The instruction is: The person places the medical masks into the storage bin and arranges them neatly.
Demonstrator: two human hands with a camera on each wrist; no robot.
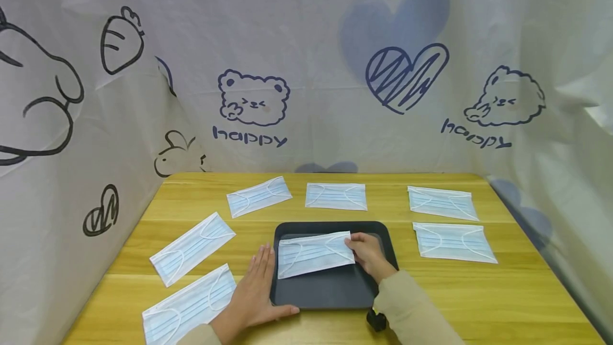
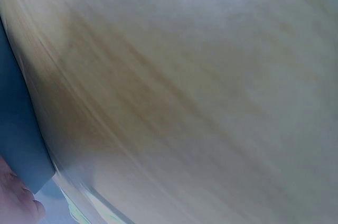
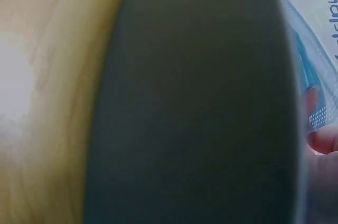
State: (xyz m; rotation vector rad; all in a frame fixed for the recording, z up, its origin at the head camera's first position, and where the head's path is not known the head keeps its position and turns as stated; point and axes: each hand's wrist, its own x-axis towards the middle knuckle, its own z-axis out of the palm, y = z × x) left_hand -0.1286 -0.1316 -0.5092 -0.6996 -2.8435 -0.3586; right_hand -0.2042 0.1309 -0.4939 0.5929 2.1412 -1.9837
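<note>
A dark grey tray (image 1: 330, 294) lies on the wooden table in the head view. Inside its outline is a light blue face mask (image 1: 313, 254) with white ear loops, slightly tilted. My right hand (image 1: 367, 254) pinches the mask's right end between thumb and fingers. In the right wrist view the fingertips (image 3: 325, 139) meet the mask's dotted edge (image 3: 319, 118), partly hidden by the tray wall (image 3: 195, 97). With fingers straight, my left hand (image 1: 256, 294) rests along the tray's left side, thumb at the near left corner.
Two face masks lie left of the tray, one mask (image 1: 191, 249) above another (image 1: 189, 307). Behind it lie a tilted mask (image 1: 258, 196) and a straight mask (image 1: 336, 196). Two more masks (image 1: 442, 202) are at the right. A printed cloth (image 1: 325, 68) hangs around the table.
</note>
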